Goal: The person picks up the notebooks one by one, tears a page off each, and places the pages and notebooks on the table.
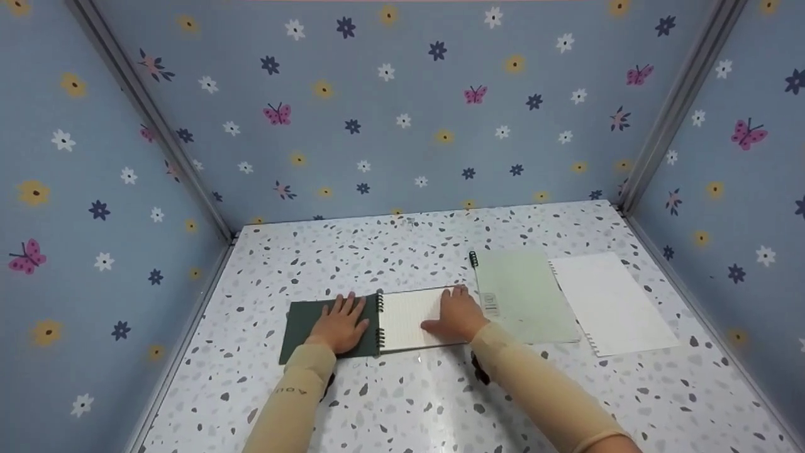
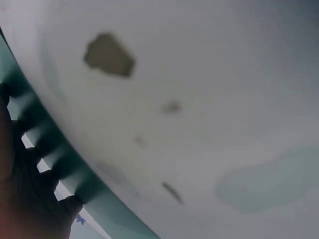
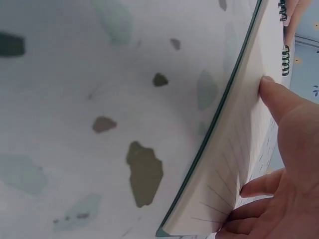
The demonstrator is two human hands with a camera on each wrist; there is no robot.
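A spiral notebook lies opened out, its dark green cover [image 1: 305,321] on the left and its ruled page [image 1: 405,314] on the right, joined by black coils [image 1: 380,302]. My left hand [image 1: 339,327] rests on the cover with fingers spread; in the left wrist view those fingers [image 2: 35,154] reach across the green surface. On the right part of the page lies my right hand [image 1: 462,314], thumb held apart from the other fingers. The right wrist view shows its thumb [image 3: 279,94] touching the paper and its fingertips down on the page.
Right of the opened notebook lies a pale green notebook [image 1: 522,296], its dark coil at the upper left. Beside it is a white sheet [image 1: 619,305] with a perforated left edge. Flower-patterned panels [image 1: 402,100] border the speckled table [image 1: 402,402] at the back and sides.
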